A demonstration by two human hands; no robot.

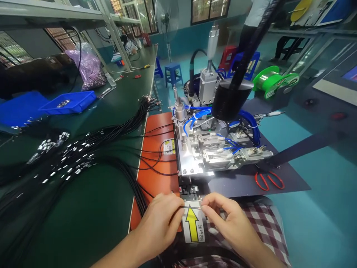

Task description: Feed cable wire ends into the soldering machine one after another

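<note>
Head cam: held cable [191, 207] is thin, blk, approx straight.

On the dark green table [92, 208], a blue tray [90, 97] holds a small heap of metallic bits, with a second blue tray [23, 106] beside it at the left. Behind them stands a translucent purple bag [87, 69] filled with small parts. Farther along lie a small red-handled tool [137, 76] and a yellow-handled tool [147, 66], near the posts of a metal rack [111, 33]. Beyond the table's end are a blue stool [173, 70] and a standing fan [166, 18], with a barred window [209, 11] in the wall behind. To the right, a green spool [272, 81] sits near a blue chair [252, 59] and a red chair [227, 56]; red-handled scissors [266, 182] lie on a dark surface nearer the front.
</note>
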